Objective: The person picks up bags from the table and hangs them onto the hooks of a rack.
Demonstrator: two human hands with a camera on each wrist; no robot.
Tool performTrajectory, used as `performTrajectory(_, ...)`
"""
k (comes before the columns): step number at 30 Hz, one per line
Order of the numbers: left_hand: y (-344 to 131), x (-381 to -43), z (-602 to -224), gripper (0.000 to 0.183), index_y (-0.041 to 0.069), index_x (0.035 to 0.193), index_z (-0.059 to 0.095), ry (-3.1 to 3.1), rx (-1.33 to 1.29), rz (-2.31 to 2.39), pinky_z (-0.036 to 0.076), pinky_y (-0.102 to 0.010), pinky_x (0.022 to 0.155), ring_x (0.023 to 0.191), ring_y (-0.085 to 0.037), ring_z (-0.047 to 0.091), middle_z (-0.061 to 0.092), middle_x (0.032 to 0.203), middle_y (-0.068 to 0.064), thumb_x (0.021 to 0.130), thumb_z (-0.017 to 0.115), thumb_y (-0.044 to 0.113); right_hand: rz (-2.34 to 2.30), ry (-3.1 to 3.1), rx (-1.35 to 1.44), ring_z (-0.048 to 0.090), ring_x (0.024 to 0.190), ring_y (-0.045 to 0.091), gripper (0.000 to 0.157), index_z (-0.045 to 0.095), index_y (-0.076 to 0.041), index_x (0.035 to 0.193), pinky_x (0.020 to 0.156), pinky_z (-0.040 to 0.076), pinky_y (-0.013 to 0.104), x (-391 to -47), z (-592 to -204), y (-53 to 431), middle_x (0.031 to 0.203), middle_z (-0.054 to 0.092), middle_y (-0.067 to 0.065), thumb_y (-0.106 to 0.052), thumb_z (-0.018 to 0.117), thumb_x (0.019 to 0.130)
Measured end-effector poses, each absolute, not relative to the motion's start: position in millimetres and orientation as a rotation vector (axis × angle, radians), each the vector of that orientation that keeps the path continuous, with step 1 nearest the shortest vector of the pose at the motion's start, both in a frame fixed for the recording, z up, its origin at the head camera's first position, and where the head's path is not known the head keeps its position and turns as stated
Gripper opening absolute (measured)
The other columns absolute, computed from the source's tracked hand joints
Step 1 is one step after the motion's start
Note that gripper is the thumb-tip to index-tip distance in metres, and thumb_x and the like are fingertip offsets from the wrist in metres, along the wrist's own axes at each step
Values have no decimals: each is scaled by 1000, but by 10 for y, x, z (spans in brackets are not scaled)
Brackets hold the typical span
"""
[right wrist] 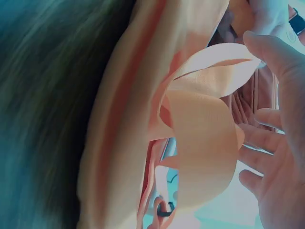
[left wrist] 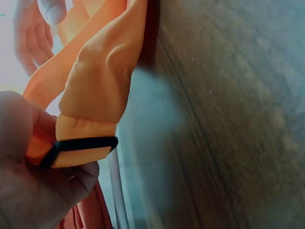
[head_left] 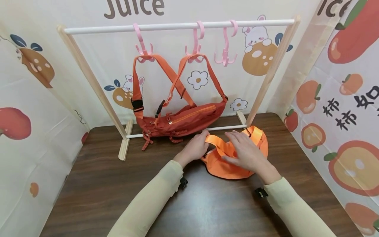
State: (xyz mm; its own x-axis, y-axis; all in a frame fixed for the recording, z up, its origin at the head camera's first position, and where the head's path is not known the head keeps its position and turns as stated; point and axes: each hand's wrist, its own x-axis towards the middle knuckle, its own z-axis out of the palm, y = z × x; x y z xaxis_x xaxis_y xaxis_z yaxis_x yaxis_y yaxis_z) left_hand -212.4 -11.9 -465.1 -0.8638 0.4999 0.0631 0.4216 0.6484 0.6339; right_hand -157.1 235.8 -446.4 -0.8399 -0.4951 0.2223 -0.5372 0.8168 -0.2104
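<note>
A bright orange waist bag (head_left: pixel 226 168) lies on the table with its wide strap (head_left: pixel 217 142) looped up over it. My left hand (head_left: pixel 195 147) grips the bag's left end where the strap joins; in the left wrist view, thumb and fingers curl round the orange fabric (left wrist: pixel 97 90) beside a black trim band (left wrist: pixel 86 144). Over the bag's right half is my right hand (head_left: pixel 245 153), its fingers loosely extended. The right wrist view has those fingers (right wrist: pixel 267 143) spread beside the looped webbing (right wrist: pixel 205 148), not closed round it.
Behind stands a rack with a white bar (head_left: pixel 177 27) and wooden legs. A dark red-orange bag (head_left: pixel 189 120) hangs by its straps from two pink hooks (head_left: pixel 142 41). Another pink hook (head_left: pixel 226 49) at the right bears nothing. Printed cloth walls (head_left: pixel 334 108) flank the wooden table (head_left: pixel 118 187).
</note>
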Motion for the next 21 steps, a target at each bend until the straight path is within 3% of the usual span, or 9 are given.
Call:
performTrajectory(6,-169,-2045,-4603,26,10,131,58,2775,779,1147,56,-33,80,87,-16,64,68,107,-4,106,62,5,351,-2817,851,48,142,38,96,47,-2,157,123,24,61,-1630,-4436,2201,149,57,19,-56,84,87)
performTrajectory(12,-234,-1999,-4530,16,11,119,61,2801,807,1321,53,-34,76,81,-17,62,67,99,-1,105,65,7,357,-2833,861,58,135,36,98,47,1,155,123,22,63,-1694,-4420,2000,142,64,20,-61,82,87)
performTrajectory(17,-294,-1940,-4463,6,10,112,60,2801,798,1515,47,-31,67,70,-17,56,63,85,-1,106,62,11,401,-2856,828,69,113,34,83,51,1,148,123,23,64,-1712,-4415,1897,109,73,12,-45,85,88)
performTrajectory(21,-353,-1912,-4421,5,9,108,59,2781,756,1647,42,-29,61,61,-15,50,55,76,-1,108,59,14,419,-2858,779,71,101,32,64,54,-1,137,121,24,67,-1714,-4421,1880,87,66,2,-29,82,87)
